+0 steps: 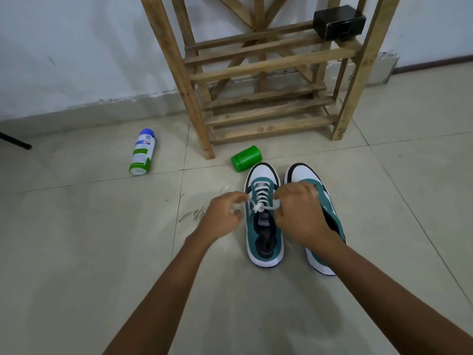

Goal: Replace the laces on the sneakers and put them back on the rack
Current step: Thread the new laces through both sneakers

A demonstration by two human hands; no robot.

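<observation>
Both hands work at the top eyelets of the laced sneaker (265,219), which stands on the floor (76,252) toe pointing away, so the tongue and lace ends face the person. The left hand (222,213) pinches one end of the white lace (258,207), drawn out to its side; the right hand (297,213) pinches the other end, drawn the opposite way. Pulled apart like this, the ends seem to be cinching a knot that sits midway between the two grips, just above the tongue label.

The second sneaker (320,219) stands just beyond the right grip, partly hidden under that hand and wrist; whether it carries a lace cannot be told. A loose lace (198,213) lies on the floor just outside the left grip, probably one taken out.

The rack (263,98) stands well ahead of both grips, its lower slats bare and ready for the pair. A green cap (246,158) lies between the toes and the rack; a spray can (142,152) lies farther off beyond the left grip. A black box (339,21) sits on an upper shelf.
</observation>
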